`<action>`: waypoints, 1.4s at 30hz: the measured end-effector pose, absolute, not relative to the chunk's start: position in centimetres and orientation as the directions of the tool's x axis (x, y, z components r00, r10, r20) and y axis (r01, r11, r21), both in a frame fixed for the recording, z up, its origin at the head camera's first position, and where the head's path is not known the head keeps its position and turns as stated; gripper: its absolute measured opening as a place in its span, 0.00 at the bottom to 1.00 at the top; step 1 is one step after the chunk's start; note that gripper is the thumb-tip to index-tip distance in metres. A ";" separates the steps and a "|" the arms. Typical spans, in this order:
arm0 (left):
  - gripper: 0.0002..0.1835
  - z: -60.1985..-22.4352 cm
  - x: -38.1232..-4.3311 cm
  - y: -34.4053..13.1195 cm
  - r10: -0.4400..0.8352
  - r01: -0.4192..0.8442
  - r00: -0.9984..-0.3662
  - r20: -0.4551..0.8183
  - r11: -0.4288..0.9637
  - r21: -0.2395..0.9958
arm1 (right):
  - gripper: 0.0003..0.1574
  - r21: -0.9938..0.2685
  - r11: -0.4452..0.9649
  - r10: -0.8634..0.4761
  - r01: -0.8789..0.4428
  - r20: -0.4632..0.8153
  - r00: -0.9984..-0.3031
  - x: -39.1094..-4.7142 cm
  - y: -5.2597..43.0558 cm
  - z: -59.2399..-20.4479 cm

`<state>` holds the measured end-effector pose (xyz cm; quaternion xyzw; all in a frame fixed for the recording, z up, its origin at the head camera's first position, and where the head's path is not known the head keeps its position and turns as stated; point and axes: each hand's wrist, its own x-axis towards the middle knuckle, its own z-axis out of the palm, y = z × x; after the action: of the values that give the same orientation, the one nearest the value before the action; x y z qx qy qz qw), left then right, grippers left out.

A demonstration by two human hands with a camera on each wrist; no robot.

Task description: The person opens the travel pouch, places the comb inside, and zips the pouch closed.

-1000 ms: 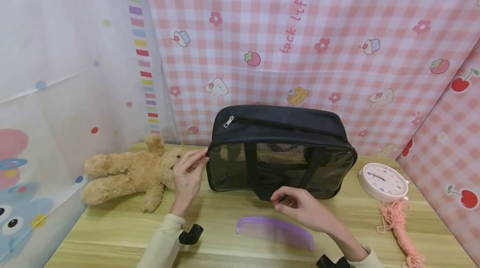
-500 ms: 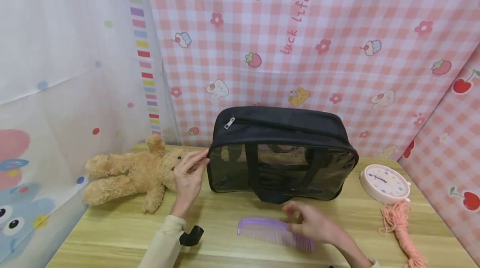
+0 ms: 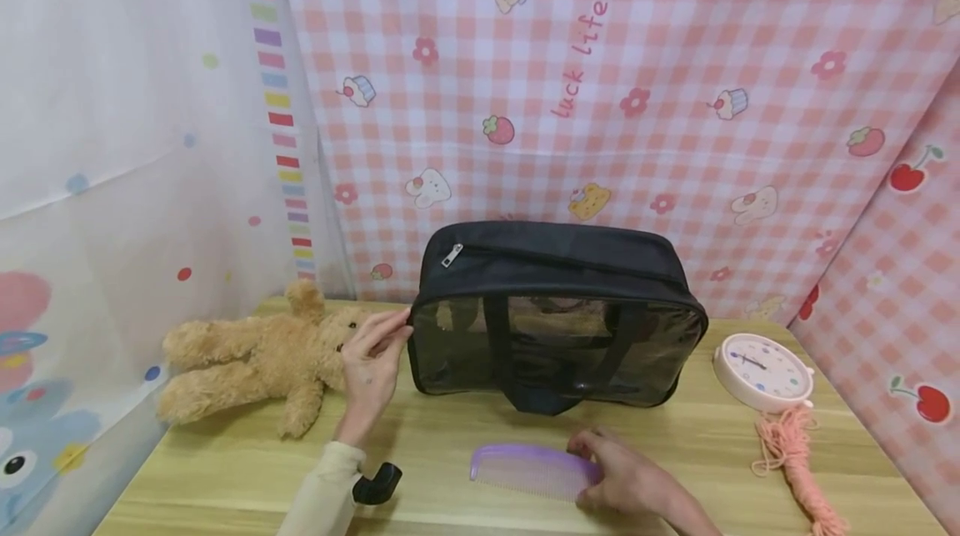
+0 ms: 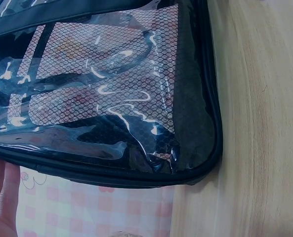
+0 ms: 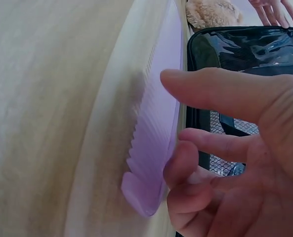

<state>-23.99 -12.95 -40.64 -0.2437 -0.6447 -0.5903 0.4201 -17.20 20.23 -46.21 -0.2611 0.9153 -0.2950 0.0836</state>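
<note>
A black bag (image 3: 551,257) with see-through panels, mesh and a top zipper stands on the table. My left hand (image 3: 372,353) touches its left end with nearly straight fingertips; in the left wrist view, two extended fingers (image 4: 5,192) meet the dark edging. A purple comb (image 3: 525,467) lies flat in front of the bag. Over its right end is my right hand (image 3: 626,473), thumb on the near side and fingers on the far side. The right wrist view shows the thumb (image 5: 205,89) apart from the bent fingers, overlapping the comb's spine, with no pinch closed on it.
A tan teddy bear (image 3: 262,357) lies left of the bag, its head behind my left hand. On the right are a pale pink clock (image 3: 765,369) and a bundle of pink yarn (image 3: 798,469). Checked cloth (image 3: 645,52) hangs behind the table.
My right hand has left the bag's handle and come down toward me to the comb's right end. The left hand keeps its place at the bag. The head view has shifted slightly.
</note>
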 end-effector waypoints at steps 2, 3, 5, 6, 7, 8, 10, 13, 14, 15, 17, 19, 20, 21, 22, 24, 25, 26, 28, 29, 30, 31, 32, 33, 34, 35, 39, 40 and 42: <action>0.16 -40.7 -23.9 -13.0 -0.178 0.813 -0.524 0.833 0.185 0.552 | 0.31 -0.574 0.695 -0.526 -0.433 0.004 -0.850 -17.1 20.2 -46.4; 0.16 -40.7 -23.9 -13.0 -0.178 0.815 -0.522 0.834 0.185 0.550 | 0.31 -0.570 0.695 -0.528 -0.438 0.009 -0.849 -17.0 20.2 -46.4; 0.16 -40.7 -23.9 -13.1 -0.178 0.817 -0.518 0.836 0.185 0.546 | 0.32 -0.565 0.694 -0.530 -0.446 0.017 -0.848 -17.0 20.2 -46.6; 0.16 -40.7 -23.9 -13.1 -0.178 0.819 -0.516 0.838 0.185 0.544 | 0.32 -0.564 0.693 -0.532 -0.449 0.021 -0.847 -17.0 20.2 -46.7; 0.15 -40.7 -23.9 -13.1 -0.179 0.820 -0.515 0.838 0.184 0.543 | 0.32 -0.562 0.693 -0.531 -0.451 0.024 -0.847 -17.0 20.1 -46.7; 0.16 -40.7 -23.9 -13.1 -0.180 0.820 -0.513 0.839 0.185 0.541 | 0.32 -0.562 0.694 -0.530 -0.450 0.024 -0.848 -17.0 20.1 -46.8; 0.15 -40.8 -23.9 -13.1 -0.180 0.822 -0.511 0.841 0.183 0.539 | 0.32 -0.565 0.699 -0.520 -0.438 0.017 -0.854 -17.0 20.1 -46.9; 0.15 -40.8 -24.0 -13.1 -0.178 0.824 -0.510 0.842 0.182 0.537 | 0.31 -0.577 0.713 -0.490 -0.398 -0.005 -0.872 -17.2 19.9 -46.9; 0.15 -40.8 -24.0 -13.1 -0.178 0.824 -0.510 0.842 0.181 0.537 | 0.30 -0.581 0.717 -0.478 -0.385 -0.008 -0.878 -17.2 19.9 -46.9; 0.15 -40.8 -24.0 -13.1 -0.179 0.824 -0.510 0.842 0.179 0.537 | 0.28 -0.581 0.720 -0.468 -0.379 -0.004 -0.884 -17.3 19.9 -46.9; 0.15 -40.8 -24.0 -13.1 -0.180 0.824 -0.511 0.841 0.176 0.539 | 0.24 -0.579 0.724 -0.451 -0.375 0.014 -0.892 -17.3 19.8 -46.8; 0.15 -40.8 -24.0 -13.1 -0.182 0.824 -0.512 0.840 0.173 0.540 | 0.19 -0.564 0.728 -0.436 -0.391 0.061 -0.898 -17.2 19.8 -46.6; 0.15 -40.8 -24.0 -13.1 -0.183 0.824 -0.511 0.840 0.173 0.539 | 0.18 -0.553 0.730 -0.428 -0.401 0.087 -0.900 -17.2 19.8 -46.6; 0.15 -40.8 -24.0 -13.1 -0.183 0.823 -0.512 0.839 0.175 0.540 | 0.16 -0.544 0.732 -0.422 -0.410 0.112 -0.900 -17.2 19.8 -46.5; 0.15 -40.8 -24.0 -13.2 -0.183 0.823 -0.512 0.839 0.176 0.541 | 0.15 -0.541 0.731 -0.415 -0.416 0.132 -0.900 -17.1 19.8 -46.4; 0.16 -40.8 -24.0 -13.2 -0.183 0.820 -0.514 0.838 0.181 0.543 | 0.14 -0.543 0.725 -0.405 -0.424 0.163 -0.900 -17.1 19.8 -46.3; 0.16 -40.8 -24.0 -13.2 -0.183 0.819 -0.515 0.837 0.183 0.544 | 0.13 -0.546 0.721 -0.403 -0.427 0.172 -0.899 -17.1 19.8 -46.3; 0.16 -40.8 -24.0 -13.2 -0.183 0.817 -0.517 0.836 0.185 0.546 | 0.13 -0.552 0.713 -0.405 -0.432 0.179 -0.897 -17.1 19.8 -46.3; 0.16 -40.8 -23.9 -13.2 -0.186 0.814 -0.522 0.833 0.183 0.551 | 0.12 -0.567 0.691 -0.414 -0.448 0.197 -0.889 -17.1 19.8 -46.2; 0.16 -40.8 -23.9 -13.2 -0.188 0.813 -0.523 0.831 0.181 0.553 | 0.12 -0.574 0.679 -0.419 -0.457 0.207 -0.884 -17.2 19.8 -46.2; 0.15 -40.8 -23.9 -13.2 -0.190 0.813 -0.525 0.830 0.179 0.555 | 0.11 -0.582 0.663 -0.427 -0.470 0.221 -0.877 -17.2 19.8 -46.2; 0.15 -40.9 -23.9 -13.3 -0.191 0.813 -0.525 0.829 0.177 0.555 | 0.11 -0.592 0.645 -0.434 -0.482 0.234 -0.870 -17.3 19.9 -46.2; 0.15 -40.9 -23.9 -13.3 -0.192 0.812 -0.526 0.828 0.175 0.557 | 0.10 -0.606 0.627 -0.438 -0.490 0.246 -0.865 -17.3 19.9 -46.2; 0.15 -40.9 -23.9 -13.3 -0.192 0.812 -0.526 0.828 0.176 0.557 | 0.09 -0.614 0.611 -0.439 -0.499 0.261 -0.860 -17.4 19.9 -46.2; 0.15 -40.9 -23.9 -13.3 -0.191 0.812 -0.526 0.829 0.177 0.556 | 0.09 -0.623 0.596 -0.440 -0.506 0.275 -0.855 -17.4 20.0 -46.2; 0.15 -40.9 -23.9 -13.2 -0.189 0.812 -0.526 0.829 0.176 0.556 | 0.08 -0.630 0.584 -0.437 -0.511 0.286 -0.853 -17.4 20.0 -46.2; 0.16 -40.9 -24.0 -13.2 -0.181 0.809 -0.533 0.827 0.179 0.561 | 0.07 -0.629 0.560 -0.423 -0.539 0.343 -0.839 -17.5 20.2 -46.1; 0.16 -40.8 -24.0 -13.1 -0.180 0.807 -0.535 0.825 0.179 0.563 | 0.07 -0.628 0.556 -0.421 -0.545 0.353 -0.836 -17.4 20.2 -46.1; 0.16 -40.8 -24.1 -13.1 -0.181 0.806 -0.537 0.824 0.179 0.565 | 0.07 -0.630 0.544 -0.419 -0.554 0.368 -0.830 -17.4 20.2 -46.0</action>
<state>-24.10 -13.12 -40.80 -0.2419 -0.6454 -0.5935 0.4157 -17.45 20.21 -45.96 -0.2783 0.8744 -0.3880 -0.0868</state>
